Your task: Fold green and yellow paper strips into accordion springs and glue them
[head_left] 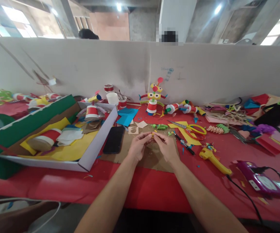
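My left hand (140,145) and my right hand (165,146) meet above a brown cardboard sheet (120,157). Between their fingertips is a small piece of yellow paper (154,133), pinched from both sides; its exact shape is too small to make out. Just beyond the fingers lies a green folded paper strip (160,127). Scissors with orange and yellow handles (195,129) rest on yellow paper to the right, beside a dark craft knife (184,144). A cardboard stencil (133,130) sits left of my hands.
A black phone (113,139) lies left, next to an open box (86,161) of paper and cups. A yellow glue gun (215,161) and a purple corded device (259,178) are at right. Paper-cup figures (152,106) stand at the back before a white partition (106,64).
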Tool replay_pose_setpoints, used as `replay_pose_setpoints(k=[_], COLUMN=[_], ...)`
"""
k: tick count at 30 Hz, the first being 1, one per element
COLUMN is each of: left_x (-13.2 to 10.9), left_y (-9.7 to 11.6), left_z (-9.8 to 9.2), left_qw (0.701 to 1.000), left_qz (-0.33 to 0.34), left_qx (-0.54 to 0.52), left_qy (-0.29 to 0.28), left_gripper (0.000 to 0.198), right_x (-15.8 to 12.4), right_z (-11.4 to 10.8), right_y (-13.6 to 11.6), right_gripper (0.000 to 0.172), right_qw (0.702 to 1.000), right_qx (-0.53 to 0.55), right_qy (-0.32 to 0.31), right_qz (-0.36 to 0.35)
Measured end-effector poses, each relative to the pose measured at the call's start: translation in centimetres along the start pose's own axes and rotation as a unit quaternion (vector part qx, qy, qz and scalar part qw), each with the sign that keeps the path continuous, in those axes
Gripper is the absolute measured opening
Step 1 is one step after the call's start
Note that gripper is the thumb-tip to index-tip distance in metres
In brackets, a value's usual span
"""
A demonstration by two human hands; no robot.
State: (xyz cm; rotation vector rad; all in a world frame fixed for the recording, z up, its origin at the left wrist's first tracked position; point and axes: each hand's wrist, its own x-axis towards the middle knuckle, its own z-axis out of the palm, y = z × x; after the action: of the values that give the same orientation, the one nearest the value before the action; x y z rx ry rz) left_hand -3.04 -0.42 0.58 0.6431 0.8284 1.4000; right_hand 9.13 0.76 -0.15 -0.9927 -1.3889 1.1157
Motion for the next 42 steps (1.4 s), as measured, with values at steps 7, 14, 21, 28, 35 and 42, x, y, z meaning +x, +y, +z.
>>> replay_pose_setpoints(k=[7,14,21,28,35,42], left_x=[0.4,-0.2,-0.9,-0.1,0.2,0.3], left_y=[-0.4,-0.4,0.8,1.2,-0.6,-0.6], left_z=[-0.7,0.1,1.3,1.6,1.0,0.8], left_qw=[0.998,0.990,0.981,0.980,0.997,0.989], left_qz=[0.026,0.071,0.106,0.114,0.067,0.120], left_qx=[0.045,0.117,0.162,0.162,0.047,0.077], left_qy=[0.034,0.035,0.029,0.010,-0.003,0.050], left_gripper=[0.026,0.021,0.013,0.014,0.025,0.017], right_x=[-0.5,-0.6,-0.9,-0.5,-0.3,-0.5], right_z=[0.6,0.6,0.4,0.1,0.1,0.5], right_y=[-0.2,0.2,-0.4,-0.6,-0.2,-0.8], right_gripper=[0.025,0.019,0.015,0.016,0.017,0.013], right_qw=[0.998,0.991,0.989,0.992,0.989,0.994], right_qx=[-0.038,-0.070,-0.055,-0.026,-0.069,0.007], right_qy=[-0.010,0.025,0.054,0.049,0.058,0.032], right_qz=[-0.056,-0.114,-0.124,-0.111,-0.119,-0.103])
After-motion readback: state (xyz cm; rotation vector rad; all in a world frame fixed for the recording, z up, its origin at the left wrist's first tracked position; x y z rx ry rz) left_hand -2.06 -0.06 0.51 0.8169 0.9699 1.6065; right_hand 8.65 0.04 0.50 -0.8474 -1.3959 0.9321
